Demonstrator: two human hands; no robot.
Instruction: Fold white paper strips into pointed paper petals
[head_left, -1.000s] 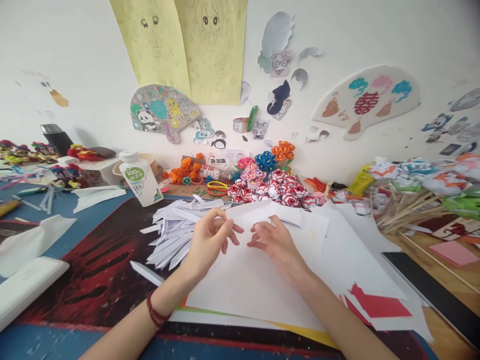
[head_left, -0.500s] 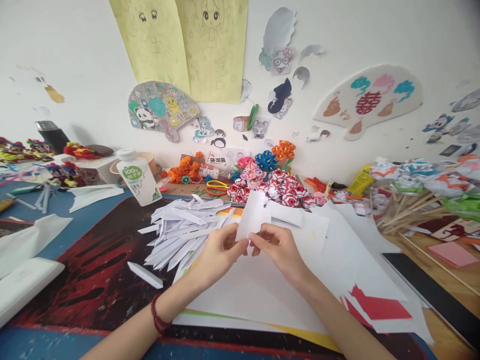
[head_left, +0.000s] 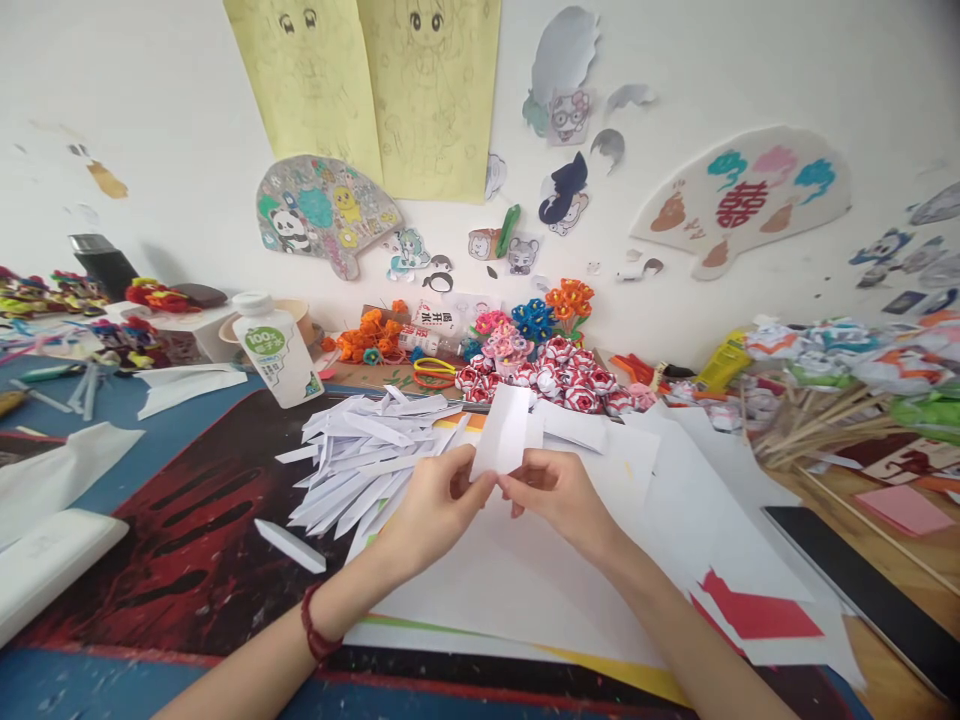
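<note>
A small white piece of paper [head_left: 504, 430] with a lengthwise crease stands up between my hands, above a stack of larger white sheets [head_left: 517, 590]. My left hand [head_left: 442, 500] pinches its lower left edge between thumb and fingers. At the lower right edge, my right hand [head_left: 559, 495] grips the same paper, and the two thumbs nearly meet. To the left lies a heap of folded white paper strips [head_left: 360, 455]. One loose folded strip [head_left: 290, 545] rests apart from it on the dark mat. Another white paper piece [head_left: 574, 428] lies behind my right hand.
A white bottle [head_left: 276, 350] stands behind the heap. Red-and-white paper flowers [head_left: 559, 380] line the back by the wall. Red paper scraps [head_left: 761, 610] lie on the right sheets, beside a long black flat object [head_left: 862, 590]. Wooden sticks [head_left: 795, 425] crowd the right side.
The held paper has turned slightly and its crease shows more clearly. My fingers have shifted a little along its lower edge, with both hands still gripping it.
</note>
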